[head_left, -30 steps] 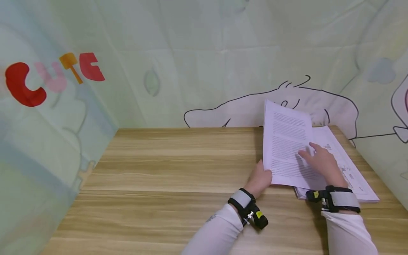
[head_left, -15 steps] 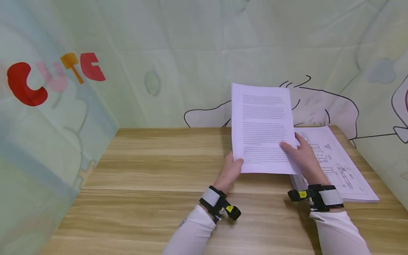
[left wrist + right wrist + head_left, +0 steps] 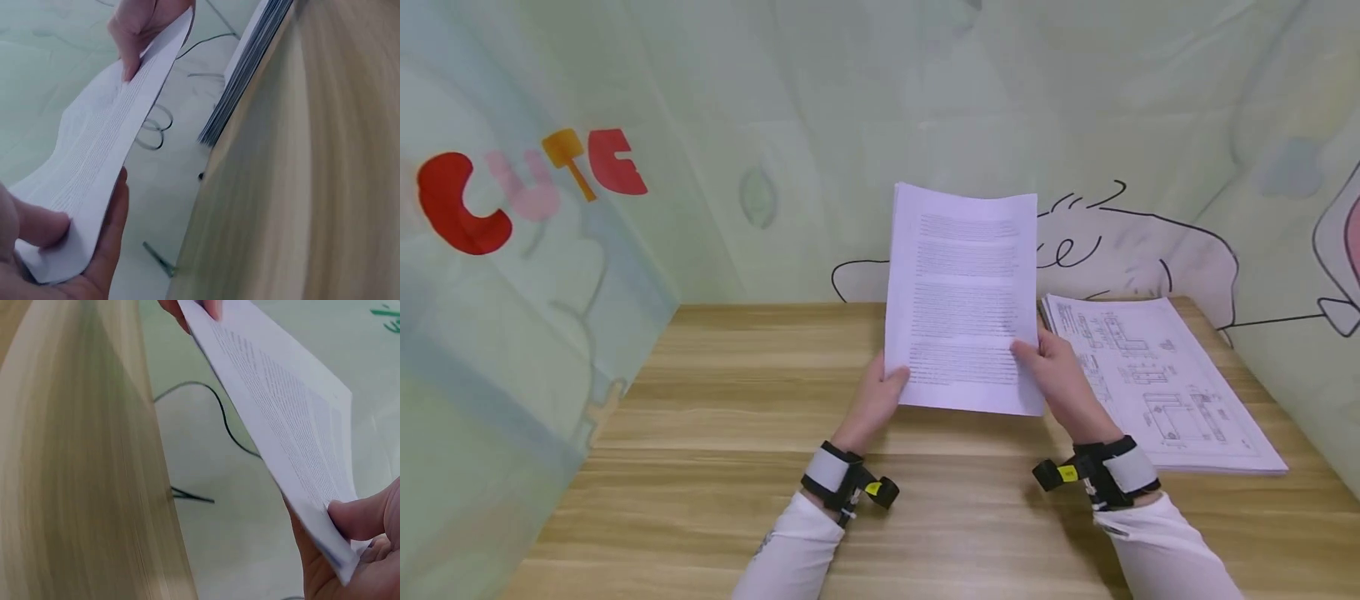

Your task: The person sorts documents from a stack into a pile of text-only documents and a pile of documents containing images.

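Observation:
A thin stack of printed paper [image 3: 966,292] is held up, tilted, above the middle of the table, its text side towards me. My left hand [image 3: 874,398] grips its lower left edge, thumb on the printed face and fingers behind, as the left wrist view shows on the sheets [image 3: 106,144]. On the lower right edge my right hand [image 3: 1066,385] pinches the same way, its thumb [image 3: 359,515] pressing the front in the right wrist view. Beside the right hand, a second stack of paper with technical drawings [image 3: 1165,383] lies flat on the table.
The wooden table [image 3: 737,433] runs back to a fabric backdrop [image 3: 850,125] printed with cartoon figures and the word CUTE. In the left wrist view, the layered edge of the drawing stack [image 3: 244,78] shows at the table's edge.
The text stack has moved left, off the drawing stack, and been raised and turned to face me. My right hand, earlier with fingers spread over the page, now grips its right edge.

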Demonstrator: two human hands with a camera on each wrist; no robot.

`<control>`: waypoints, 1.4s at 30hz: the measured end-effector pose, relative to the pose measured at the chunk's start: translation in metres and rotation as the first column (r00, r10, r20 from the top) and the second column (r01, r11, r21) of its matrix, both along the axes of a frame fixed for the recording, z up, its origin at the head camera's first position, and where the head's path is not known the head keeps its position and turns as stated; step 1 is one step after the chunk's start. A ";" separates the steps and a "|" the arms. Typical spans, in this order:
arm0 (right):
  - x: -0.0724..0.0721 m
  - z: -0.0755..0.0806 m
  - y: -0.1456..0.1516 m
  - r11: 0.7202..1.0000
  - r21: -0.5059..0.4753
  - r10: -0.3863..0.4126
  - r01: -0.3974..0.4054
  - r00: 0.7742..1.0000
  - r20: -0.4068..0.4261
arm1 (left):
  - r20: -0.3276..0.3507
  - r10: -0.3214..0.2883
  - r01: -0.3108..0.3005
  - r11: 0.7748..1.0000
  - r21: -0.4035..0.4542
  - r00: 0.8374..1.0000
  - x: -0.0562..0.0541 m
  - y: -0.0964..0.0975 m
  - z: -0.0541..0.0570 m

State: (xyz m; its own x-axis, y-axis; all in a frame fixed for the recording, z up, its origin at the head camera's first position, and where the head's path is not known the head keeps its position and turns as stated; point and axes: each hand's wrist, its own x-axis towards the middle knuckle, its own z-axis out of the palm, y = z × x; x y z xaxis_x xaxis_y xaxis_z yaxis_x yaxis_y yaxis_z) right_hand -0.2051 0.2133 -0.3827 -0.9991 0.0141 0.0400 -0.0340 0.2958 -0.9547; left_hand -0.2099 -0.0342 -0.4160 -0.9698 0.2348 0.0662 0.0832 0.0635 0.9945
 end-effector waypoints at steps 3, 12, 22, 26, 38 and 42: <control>0.002 -0.004 -0.015 0.999 0.011 0.045 -0.045 0.999 0.003 | -0.025 -0.050 0.049 0.998 -0.034 0.998 -0.001 -0.024 0.002; -0.005 -0.018 -0.072 0.980 0.112 0.165 -0.164 0.986 0.004 | -0.110 0.060 -0.093 0.939 -0.330 0.992 0.000 -0.092 0.004; -0.021 -0.021 -0.128 0.965 0.219 0.146 -0.142 0.989 -0.004 | -0.077 0.173 -0.188 0.848 -0.495 0.982 -0.002 -0.149 0.015; -0.023 -0.026 -0.146 0.973 0.185 0.133 -0.135 0.991 0.023 | -0.049 0.200 -0.195 0.821 -0.537 0.978 -0.002 -0.167 0.016; -0.025 -0.048 -0.184 0.948 0.290 0.125 -0.128 0.992 0.027 | 0.131 0.203 -0.090 0.807 -0.584 0.971 -0.005 -0.208 -0.001; -0.025 -0.050 -0.193 0.938 0.315 0.142 -0.141 0.990 0.020 | 0.159 0.221 -0.084 0.797 -0.599 0.962 -0.005 -0.213 -0.005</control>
State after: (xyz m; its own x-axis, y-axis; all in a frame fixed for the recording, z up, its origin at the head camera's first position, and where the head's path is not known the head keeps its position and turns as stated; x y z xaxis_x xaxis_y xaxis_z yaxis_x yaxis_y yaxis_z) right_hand -0.2301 0.0206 -0.4326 -0.9897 -0.1412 0.0223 -0.1001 0.5733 -0.8132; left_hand -0.2149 -0.2476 -0.4214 -0.9700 0.0102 -0.2429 -0.1827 0.6287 0.7559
